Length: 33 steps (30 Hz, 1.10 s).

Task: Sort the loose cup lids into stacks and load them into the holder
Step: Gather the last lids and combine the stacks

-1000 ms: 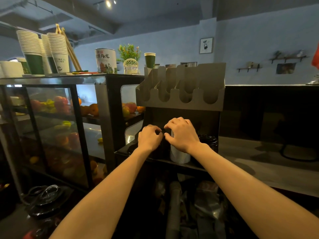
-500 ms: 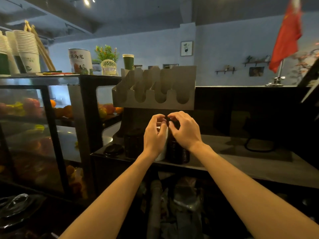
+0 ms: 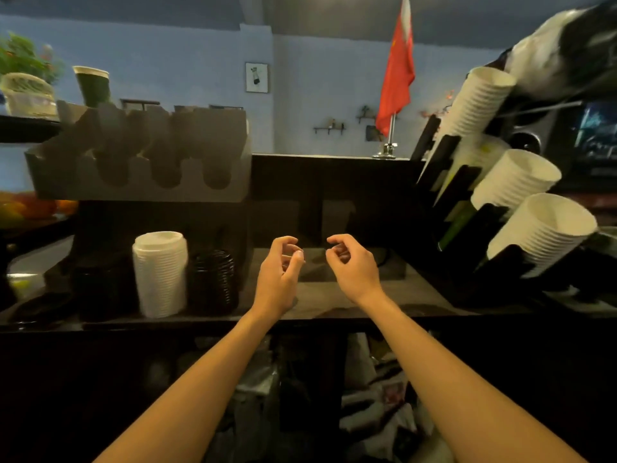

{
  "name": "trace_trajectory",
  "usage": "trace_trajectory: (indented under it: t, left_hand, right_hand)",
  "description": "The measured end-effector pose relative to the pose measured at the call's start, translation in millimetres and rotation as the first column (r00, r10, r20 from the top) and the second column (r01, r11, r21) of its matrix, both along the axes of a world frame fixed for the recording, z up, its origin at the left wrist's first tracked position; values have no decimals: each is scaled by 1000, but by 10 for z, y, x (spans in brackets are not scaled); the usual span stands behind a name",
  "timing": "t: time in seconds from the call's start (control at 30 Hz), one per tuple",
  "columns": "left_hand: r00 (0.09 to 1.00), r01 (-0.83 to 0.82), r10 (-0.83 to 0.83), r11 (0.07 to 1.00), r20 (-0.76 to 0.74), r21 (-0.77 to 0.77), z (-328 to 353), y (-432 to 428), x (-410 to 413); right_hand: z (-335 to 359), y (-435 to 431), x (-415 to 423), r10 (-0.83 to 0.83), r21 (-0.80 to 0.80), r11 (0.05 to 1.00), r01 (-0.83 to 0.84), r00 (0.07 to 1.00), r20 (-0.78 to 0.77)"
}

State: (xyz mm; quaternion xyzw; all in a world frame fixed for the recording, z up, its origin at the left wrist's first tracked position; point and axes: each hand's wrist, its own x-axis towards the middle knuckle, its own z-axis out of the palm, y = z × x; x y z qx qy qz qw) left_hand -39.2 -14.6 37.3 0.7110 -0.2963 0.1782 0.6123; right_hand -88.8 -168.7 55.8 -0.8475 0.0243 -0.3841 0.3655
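A stack of white lids (image 3: pixel 160 274) stands on the dark counter (image 3: pixel 334 302) at the left. A stack of black lids (image 3: pixel 213 282) stands just right of it, and another dark stack (image 3: pixel 103 285) sits to its left. Above them hangs the grey slotted holder (image 3: pixel 140 182), whose slots look dark. My left hand (image 3: pixel 280 269) and my right hand (image 3: pixel 350 265) hover over the counter to the right of the stacks, fingers loosely curled, holding nothing.
A black rack (image 3: pixel 467 202) with several slanted stacks of white paper cups (image 3: pixel 521 182) fills the right side. A red flag (image 3: pixel 397 78) stands on the back ledge. Bags and clutter lie under the counter (image 3: pixel 367 396). A glass display case edge shows at far left.
Both hands have let go of the black lid stack and moved right, away from it. The view has swung right, bringing the cup rack into sight.
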Motion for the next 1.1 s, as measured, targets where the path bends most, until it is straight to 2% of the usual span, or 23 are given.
trace_trajectory:
  t: [0.17, 0.43, 0.53, 0.67, 0.8, 0.9, 1.1]
  left_hand:
    - [997, 23, -23, 1000, -79, -5, -126, -236, 158]
    - [966, 9, 16, 995, -258, 97, -297, -395, 659]
    - [968, -55, 86, 990, -236, 132, -348, -419, 746]
    - [970, -53, 92, 984, -226, 170, -363, -425, 754]
    - [940, -7, 55, 990, -338, 141, -385, -412, 732]
    - [904, -2, 42, 995, -425, 95, -419, -415, 762]
    - [898, 27, 33, 991, -438, 129, -515, -483, 861]
  right_hand:
    - [-184, -269, 165, -17, 61, 998, 21, 998, -63]
    - [-536, -450, 701, 92, 222, 974, -38, 967, -238]
    - [-597, -517, 833, 88, 238, 971, -16, 952, -295]
    - [-623, -548, 855, 87, 284, 959, -5, 956, -279]
    - [-653, -543, 786, 136, 371, 928, -34, 958, -253]
    - [-695, -554, 771, 175, 347, 935, -79, 951, -256]
    - [-753, -583, 792, 201, 304, 946, -115, 942, -267]
